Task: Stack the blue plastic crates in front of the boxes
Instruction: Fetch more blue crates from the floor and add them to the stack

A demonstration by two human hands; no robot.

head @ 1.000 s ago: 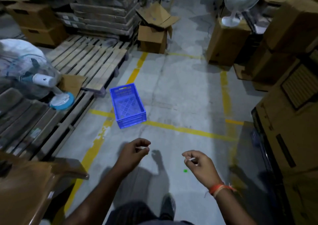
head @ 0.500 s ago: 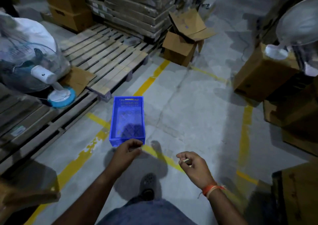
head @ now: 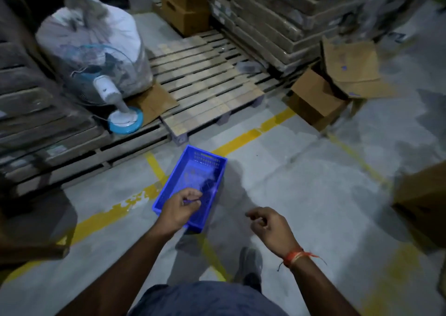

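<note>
A blue plastic crate sits on the concrete floor beside a wooden pallet. The left hand hovers over its near end and the right hand hangs beside it, both grips loosely curled and grasping nothing.

Single head cam, wide-angle, looking fwd and down, floor near, pallets beyond

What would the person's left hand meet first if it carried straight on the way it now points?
Most likely the blue crate. The left hand reaches forward and down over the crate's near end, fingers curled; straight on lies its slatted inside or near rim. Depth is unclear, so it may already be touching.
</note>
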